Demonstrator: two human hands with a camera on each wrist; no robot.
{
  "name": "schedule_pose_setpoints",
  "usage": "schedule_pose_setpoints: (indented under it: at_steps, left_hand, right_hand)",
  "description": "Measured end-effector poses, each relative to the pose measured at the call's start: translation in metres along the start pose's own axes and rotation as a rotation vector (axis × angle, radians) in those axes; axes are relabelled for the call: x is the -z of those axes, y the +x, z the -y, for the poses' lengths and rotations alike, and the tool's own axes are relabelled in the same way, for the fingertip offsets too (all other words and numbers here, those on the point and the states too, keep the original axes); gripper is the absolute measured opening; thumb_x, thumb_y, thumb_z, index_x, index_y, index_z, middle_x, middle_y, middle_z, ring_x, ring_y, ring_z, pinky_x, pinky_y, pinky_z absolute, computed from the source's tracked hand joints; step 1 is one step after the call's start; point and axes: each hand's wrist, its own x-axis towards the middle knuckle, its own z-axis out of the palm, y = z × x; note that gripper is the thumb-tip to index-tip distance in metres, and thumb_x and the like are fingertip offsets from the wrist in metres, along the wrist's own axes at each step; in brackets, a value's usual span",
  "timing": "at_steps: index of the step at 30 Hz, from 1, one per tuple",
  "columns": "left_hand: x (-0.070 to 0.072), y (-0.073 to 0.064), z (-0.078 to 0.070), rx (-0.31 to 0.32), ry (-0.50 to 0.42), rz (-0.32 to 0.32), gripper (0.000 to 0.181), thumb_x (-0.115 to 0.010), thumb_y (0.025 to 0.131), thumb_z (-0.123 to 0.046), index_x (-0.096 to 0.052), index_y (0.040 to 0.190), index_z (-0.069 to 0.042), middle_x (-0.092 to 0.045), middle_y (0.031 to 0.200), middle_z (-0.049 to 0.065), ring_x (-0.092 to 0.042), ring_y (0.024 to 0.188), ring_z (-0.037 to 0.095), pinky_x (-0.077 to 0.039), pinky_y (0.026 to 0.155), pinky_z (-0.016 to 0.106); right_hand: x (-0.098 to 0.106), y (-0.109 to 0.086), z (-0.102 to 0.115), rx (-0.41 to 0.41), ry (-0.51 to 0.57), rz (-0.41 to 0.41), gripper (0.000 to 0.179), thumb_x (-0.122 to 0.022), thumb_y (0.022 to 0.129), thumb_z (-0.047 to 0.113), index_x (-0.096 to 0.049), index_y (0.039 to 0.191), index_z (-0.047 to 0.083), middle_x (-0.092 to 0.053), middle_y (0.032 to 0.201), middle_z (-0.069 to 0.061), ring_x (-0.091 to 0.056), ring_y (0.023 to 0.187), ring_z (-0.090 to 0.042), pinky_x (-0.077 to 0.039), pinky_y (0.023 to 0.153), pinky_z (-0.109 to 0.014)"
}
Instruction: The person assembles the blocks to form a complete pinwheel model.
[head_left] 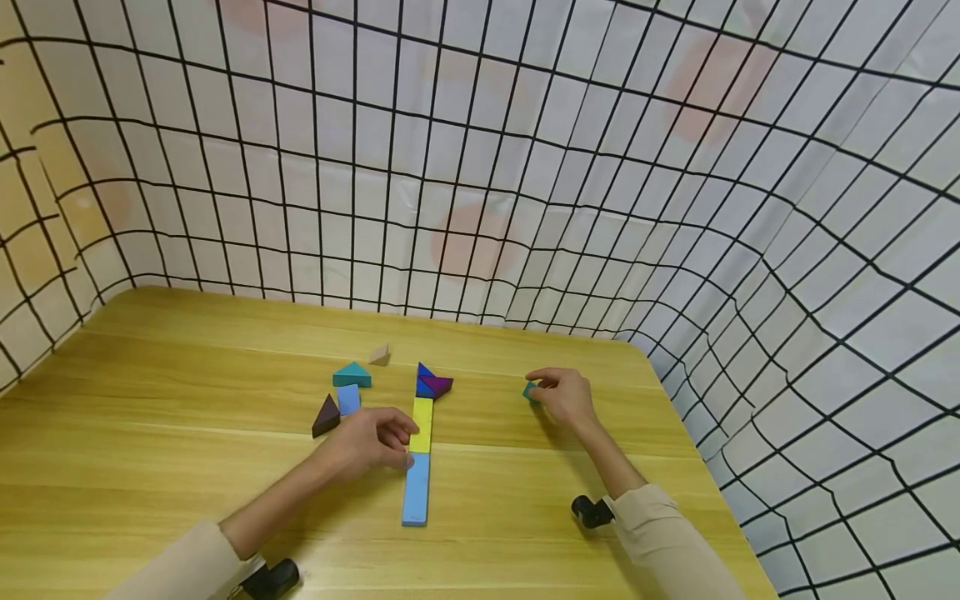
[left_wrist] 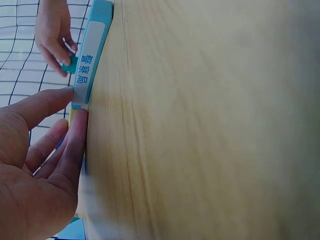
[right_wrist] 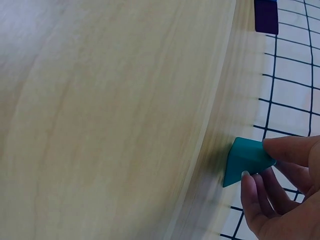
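My left hand (head_left: 367, 442) rests along the left side of a row of blocks. Its thumb meets the long light blue block (head_left: 417, 492), and its fingers lie beside the yellow block (head_left: 422, 423). Dark characters show on the light blue block (left_wrist: 87, 62) in the left wrist view. Beyond the yellow block, a blue triangular block (head_left: 422, 375) and a purple block (head_left: 438, 385) sit together. Off to the right, my right hand (head_left: 567, 397) pinches a small teal block (right_wrist: 245, 159) between thumb and fingers, close over the table.
Left of the row lie a teal triangular block (head_left: 352, 375), a blue block (head_left: 348, 399), a dark brown triangular block (head_left: 326, 417) and a beige block (head_left: 380, 355). Behind the wooden table (head_left: 187, 483) hangs a white cloth (head_left: 480, 167) with a black grid.
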Motion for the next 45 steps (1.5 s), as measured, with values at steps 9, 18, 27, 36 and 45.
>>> schedule_pose_setpoints:
  at_steps: [9,18,27,36,45]
  left_hand:
    - [0.0001,0.0006,0.0003,-0.004,-0.008,0.004,0.038,-0.088,0.078,-0.012,-0.071,0.111,-0.004,-0.067,0.093,0.006,-0.064,0.083,0.015,-0.053,0.073,0.023]
    - [-0.0003,0.001,0.0011,-0.01,-0.009,0.007,0.038,-0.088,0.078,-0.012,-0.071,0.11,-0.004,-0.067,0.093,0.005,-0.064,0.083,0.016,-0.053,0.072,0.023]
    - [-0.0005,0.0008,0.0008,0.0,0.003,-0.004,0.037,-0.088,0.077,-0.013,-0.071,0.11,-0.006,-0.067,0.093,0.005,-0.064,0.083,0.015,-0.053,0.072,0.023]
    - [-0.0007,0.0005,0.001,0.003,-0.001,-0.005,0.038,-0.088,0.077,-0.012,-0.071,0.11,-0.005,-0.067,0.092,0.005,-0.064,0.082,0.015,-0.053,0.072,0.023]
    - [-0.0009,0.0008,0.0024,-0.001,0.007,-0.007,0.038,-0.089,0.077,-0.014,-0.071,0.109,-0.006,-0.067,0.092,0.004,-0.064,0.082,0.015,-0.053,0.073,0.023]
  right_hand:
    - [-0.0006,-0.0002,0.0002,0.011,-0.002,-0.002,0.023,-0.071,0.09,0.008,-0.078,0.111,0.006,-0.075,0.097,-0.012,-0.067,0.088,-0.028,-0.055,0.074,-0.037]
    - [-0.0033,-0.0016,0.0009,0.011,0.021,-0.009,0.023,-0.069,0.091,0.008,-0.077,0.112,0.006,-0.074,0.095,-0.01,-0.069,0.091,-0.029,-0.056,0.075,-0.039]
    - [-0.0049,-0.0034,0.0034,0.009,0.038,-0.037,0.021,-0.069,0.09,0.005,-0.076,0.11,0.006,-0.074,0.098,-0.014,-0.069,0.095,-0.032,-0.057,0.081,-0.045]
    - [-0.0067,-0.0049,-0.0013,-0.014,0.06,-0.054,0.018,-0.07,0.089,0.005,-0.075,0.105,0.007,-0.074,0.095,-0.014,-0.068,0.089,-0.028,-0.056,0.073,-0.037]
    - [-0.0073,-0.0077,-0.005,-0.041,0.015,-0.047,0.016,-0.069,0.086,0.004,-0.073,0.101,0.008,-0.076,0.093,-0.012,-0.071,0.088,-0.027,-0.057,0.081,-0.044]
